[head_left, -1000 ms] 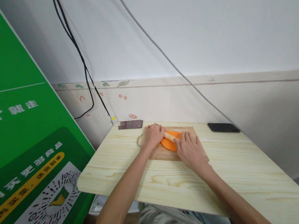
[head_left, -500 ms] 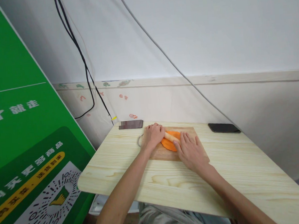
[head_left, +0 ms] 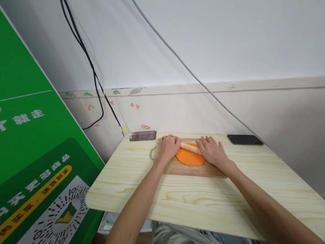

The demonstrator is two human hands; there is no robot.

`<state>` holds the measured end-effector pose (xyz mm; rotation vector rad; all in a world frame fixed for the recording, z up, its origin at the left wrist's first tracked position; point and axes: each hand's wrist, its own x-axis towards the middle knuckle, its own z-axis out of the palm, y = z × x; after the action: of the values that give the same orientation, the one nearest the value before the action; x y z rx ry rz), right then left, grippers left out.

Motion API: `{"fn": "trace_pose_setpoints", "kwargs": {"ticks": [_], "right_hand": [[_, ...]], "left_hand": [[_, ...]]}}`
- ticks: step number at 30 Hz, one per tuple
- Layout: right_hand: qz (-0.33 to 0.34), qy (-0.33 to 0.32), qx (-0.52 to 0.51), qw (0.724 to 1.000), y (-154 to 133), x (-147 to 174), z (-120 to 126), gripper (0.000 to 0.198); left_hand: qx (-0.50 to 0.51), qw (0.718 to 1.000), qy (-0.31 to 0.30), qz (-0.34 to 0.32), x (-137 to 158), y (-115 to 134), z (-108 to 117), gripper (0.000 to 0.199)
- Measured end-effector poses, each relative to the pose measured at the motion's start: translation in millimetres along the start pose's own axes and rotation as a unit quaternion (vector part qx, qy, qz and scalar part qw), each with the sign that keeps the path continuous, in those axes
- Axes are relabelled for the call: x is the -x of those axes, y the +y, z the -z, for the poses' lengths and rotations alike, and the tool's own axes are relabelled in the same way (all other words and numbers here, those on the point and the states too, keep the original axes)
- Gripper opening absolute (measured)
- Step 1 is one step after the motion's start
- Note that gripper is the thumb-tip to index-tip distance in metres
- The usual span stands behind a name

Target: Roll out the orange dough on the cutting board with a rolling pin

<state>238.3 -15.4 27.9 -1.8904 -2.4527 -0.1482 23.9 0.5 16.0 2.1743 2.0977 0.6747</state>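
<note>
A pale wooden rolling pin (head_left: 190, 148) lies at a slant across a flat sheet of orange dough (head_left: 190, 159). My left hand (head_left: 169, 148) is curled over the pin's left end, hiding it. Over the right end rests my right hand (head_left: 212, 150), its fingers bent across the wood and slightly apart. Most of the orange sheet shows on the near side of the pin, with an uneven rim. Beneath it is a brown wooden cutting board (head_left: 180, 169), which has a metal ring handle (head_left: 152, 153) on its left side.
The board sits on a light wood-grain table (head_left: 169, 201). A dark phone (head_left: 245, 139) lies at the back right, and a flat, partly blurred device (head_left: 143, 136) at the back left. A grey cable (head_left: 186, 66) crosses the wall; a green banner (head_left: 39, 148) stands left.
My right hand has moved forward, swinging the pin's right end away from me. More of the orange dough shows on the near side. My left hand has hardly moved.
</note>
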Motion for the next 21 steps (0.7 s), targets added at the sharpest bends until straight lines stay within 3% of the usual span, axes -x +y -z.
{"fn": "trace_pose_setpoints", "kwargs": {"ticks": [7,15,21], "right_hand": [[0.0,0.122,-0.003,0.993,-30.4,40.7,-9.6,0.073],[0.04,0.145,-0.01,0.989,-57.2,72.3,-30.1,0.085],[0.041,0.128,-0.004,0.991,-54.1,71.3,-24.2,0.08]], "left_hand": [[-0.02,1.0,-0.001,-0.02,-1.1,-5.6,-3.0,0.046],[-0.013,1.0,0.013,-0.014,-4.9,-9.8,-11.9,0.045],[-0.017,1.0,0.011,-0.006,-7.7,-11.5,-16.2,0.044]]}}
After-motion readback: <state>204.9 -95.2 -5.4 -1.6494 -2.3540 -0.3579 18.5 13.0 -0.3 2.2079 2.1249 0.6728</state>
